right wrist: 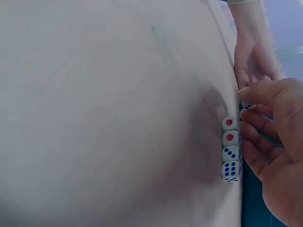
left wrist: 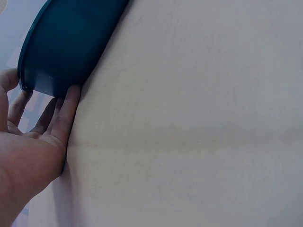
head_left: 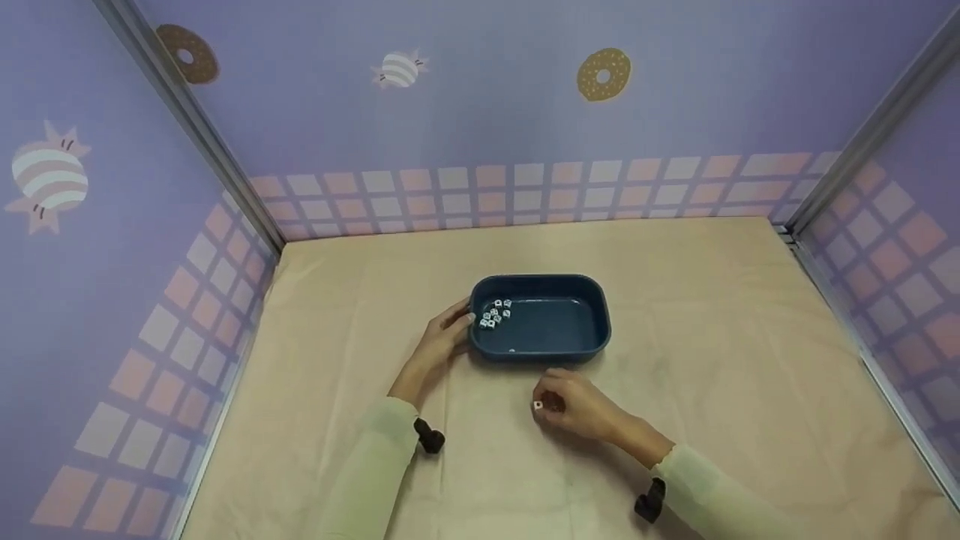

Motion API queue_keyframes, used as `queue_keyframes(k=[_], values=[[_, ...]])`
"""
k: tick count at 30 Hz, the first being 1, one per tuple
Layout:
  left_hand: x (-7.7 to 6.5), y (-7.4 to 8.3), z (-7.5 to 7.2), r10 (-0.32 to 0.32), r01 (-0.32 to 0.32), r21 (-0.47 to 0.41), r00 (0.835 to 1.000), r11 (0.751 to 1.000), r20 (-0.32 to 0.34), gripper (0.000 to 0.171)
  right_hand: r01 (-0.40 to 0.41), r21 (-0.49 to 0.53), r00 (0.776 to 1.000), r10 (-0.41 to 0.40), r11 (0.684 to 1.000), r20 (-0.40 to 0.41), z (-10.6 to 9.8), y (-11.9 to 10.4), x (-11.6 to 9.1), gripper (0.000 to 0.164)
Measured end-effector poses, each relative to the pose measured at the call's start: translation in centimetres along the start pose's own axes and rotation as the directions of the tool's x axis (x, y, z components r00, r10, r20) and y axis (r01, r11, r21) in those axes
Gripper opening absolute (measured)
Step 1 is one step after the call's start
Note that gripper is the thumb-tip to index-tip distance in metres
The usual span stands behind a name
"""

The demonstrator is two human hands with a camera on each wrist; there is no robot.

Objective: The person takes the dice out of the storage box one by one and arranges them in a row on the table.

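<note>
1. Die (right wrist: 248,106), right side of the right-wrist frame, pinched in the grip of the right hand (head_left: 577,403); four dice (right wrist: 230,153) line up just beside it;
2. Blue tub (head_left: 555,328), mid-frame on the desk (head_left: 360,322); more dice (head_left: 493,313) inside, at its left;
3. Left hand (head_left: 441,341) holds the tub's left end, thumb at the rim.

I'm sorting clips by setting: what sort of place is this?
Probably a small purpose-built booth: printed walls stand on three sides, metal posts run up the corners, and a cloth-covered table lies between them.
</note>
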State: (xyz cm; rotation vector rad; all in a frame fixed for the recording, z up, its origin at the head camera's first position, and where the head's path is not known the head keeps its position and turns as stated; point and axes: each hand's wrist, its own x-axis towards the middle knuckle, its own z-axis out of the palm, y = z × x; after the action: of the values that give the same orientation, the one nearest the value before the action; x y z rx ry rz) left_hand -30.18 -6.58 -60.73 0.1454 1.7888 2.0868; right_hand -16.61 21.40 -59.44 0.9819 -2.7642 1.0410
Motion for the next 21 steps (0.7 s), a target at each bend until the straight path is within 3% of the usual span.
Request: queue_keyframes(k=[11, 21], values=[[-0.8, 0.0, -0.4, -0.009, 0.008, -0.027, 0.999, 1.0, -0.039, 0.052, 0.045, -0.029, 0.999, -0.045, 0.999, 0.018, 0.7, -0.1, -0.5, 0.013], [-0.3, 0.3, 0.4, 0.015, -0.014, 0.05, 0.999, 0.999, -0.028, 0.051, 0.071, -0.073, 0.997, -0.072, 0.995, -0.001, 0.2, 0.2, -1.1, 0.013]])
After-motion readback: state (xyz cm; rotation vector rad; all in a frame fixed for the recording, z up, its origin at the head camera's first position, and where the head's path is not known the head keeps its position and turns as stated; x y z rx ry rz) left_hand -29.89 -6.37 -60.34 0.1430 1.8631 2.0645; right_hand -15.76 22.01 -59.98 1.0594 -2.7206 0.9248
